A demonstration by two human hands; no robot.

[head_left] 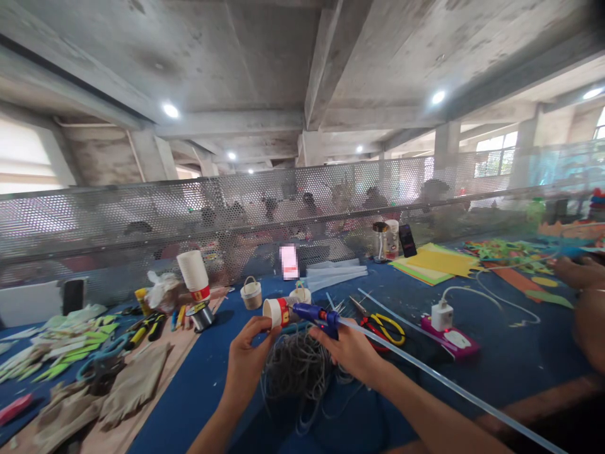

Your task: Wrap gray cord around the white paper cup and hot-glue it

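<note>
My left hand (249,355) holds a small white paper cup with a red band (276,311), tipped on its side with its mouth to the left. My right hand (348,349) grips a blue glue gun (316,314) whose nozzle points left at the cup. A long clear glue stick (439,378) runs out of the gun's back toward the lower right. Under both hands lies a tangled pile of grey cord (297,366) on the blue table cover (496,362).
Yellow-handled scissors (385,325), a white charger on a pink block (444,318), two small baskets (251,292), a stack of paper cups (193,272), green paper strips (70,350) and brown fringed paper (132,384) surround me. A mesh partition (142,221) stands behind. Another person's arm (586,302) rests at right.
</note>
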